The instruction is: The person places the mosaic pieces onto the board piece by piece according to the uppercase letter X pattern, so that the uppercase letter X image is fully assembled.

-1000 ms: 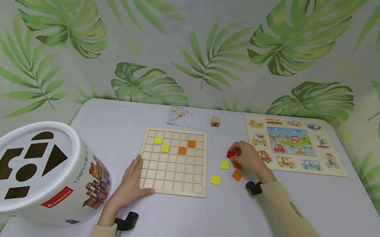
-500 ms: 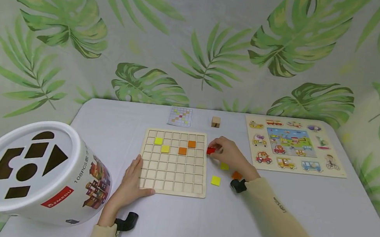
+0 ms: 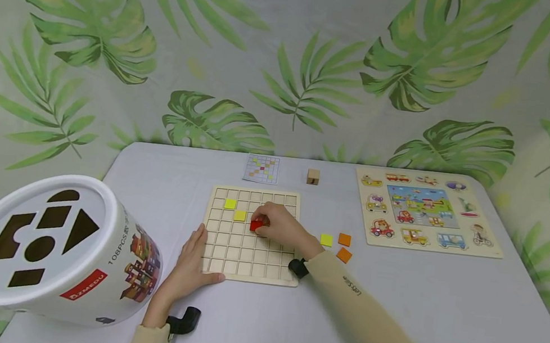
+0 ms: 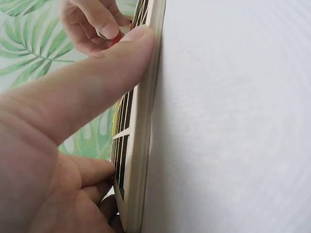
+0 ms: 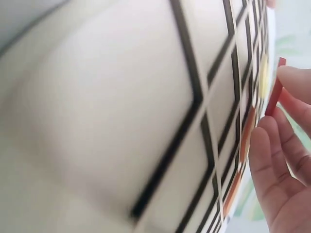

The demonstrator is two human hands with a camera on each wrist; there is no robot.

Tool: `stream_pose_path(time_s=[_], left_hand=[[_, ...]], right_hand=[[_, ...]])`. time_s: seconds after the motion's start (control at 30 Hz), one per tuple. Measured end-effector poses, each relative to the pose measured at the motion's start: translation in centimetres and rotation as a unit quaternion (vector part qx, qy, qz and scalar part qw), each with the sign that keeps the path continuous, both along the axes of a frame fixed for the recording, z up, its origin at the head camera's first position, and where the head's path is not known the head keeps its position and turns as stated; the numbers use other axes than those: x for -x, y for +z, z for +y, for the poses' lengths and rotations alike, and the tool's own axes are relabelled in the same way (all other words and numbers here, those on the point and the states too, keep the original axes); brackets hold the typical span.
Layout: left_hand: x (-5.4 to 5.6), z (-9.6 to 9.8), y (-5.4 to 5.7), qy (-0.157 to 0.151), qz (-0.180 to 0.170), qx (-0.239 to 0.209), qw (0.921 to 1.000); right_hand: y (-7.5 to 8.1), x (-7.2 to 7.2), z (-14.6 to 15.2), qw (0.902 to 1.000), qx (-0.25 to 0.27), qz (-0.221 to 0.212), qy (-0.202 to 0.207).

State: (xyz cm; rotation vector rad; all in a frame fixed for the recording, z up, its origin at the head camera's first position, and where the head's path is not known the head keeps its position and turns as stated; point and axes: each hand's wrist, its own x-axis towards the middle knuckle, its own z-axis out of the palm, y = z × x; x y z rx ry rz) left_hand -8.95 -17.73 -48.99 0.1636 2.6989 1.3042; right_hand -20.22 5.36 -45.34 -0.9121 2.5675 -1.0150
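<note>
Thumb and fingers of my right hand (image 3: 282, 228) pinch a red square tile (image 3: 256, 226) over the wooden grid board (image 3: 245, 256), near its middle. Seen from the right wrist, the red tile (image 5: 275, 94) is tilted, close over the grid. Two yellow tiles (image 3: 235, 210) lie in cells at the upper left of the board. The orange tiles (image 5: 246, 133) on it are hidden by my right hand in the head view but show in the right wrist view. My left hand (image 3: 190, 266) rests at the board's near left corner, fingers along its left side, thumb (image 4: 138, 39) on the near edge.
Right of the board lie a loose yellow tile (image 3: 325, 240) and two orange tiles (image 3: 344, 247). Behind it are a printed pattern card (image 3: 261, 169) and a small wooden cube (image 3: 313, 177). A vehicle puzzle board (image 3: 426, 234) sits back right; a big white bucket (image 3: 111, 266) stands left.
My right hand has carried the red tile leftward from beside the loose tiles to over the board's middle. My left hand has stayed at the board's corner.
</note>
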Motion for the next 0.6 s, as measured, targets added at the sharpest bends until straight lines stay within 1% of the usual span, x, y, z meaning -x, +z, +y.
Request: stream_pose_path(time_s=[0.1, 0.4, 0.53, 0.6], left_hand=[[0.0, 0.0, 0.0, -0.002, 0.002, 0.001, 1.0000], [0.0, -0.1, 0.1, -0.003, 0.002, 0.004, 1.0000], [-0.1, 0.0, 0.1, -0.003, 0.001, 0.003, 1.0000], [0.0, 0.0, 0.1, -0.002, -0.001, 0.003, 1.0000]], right_hand=[[-0.3, 0.0, -0.8, 0.9998, -0.019, 0.004, 0.001], [-0.1, -0.2, -1.9, 0.9982, -0.057, 0.017, 0.013], [-0.1, -0.3, -1.7, 0.9988, -0.049, 0.005, 0.009], [-0.1, -0.3, -1.1, 0.9995, -0.032, -0.004, 0.003]])
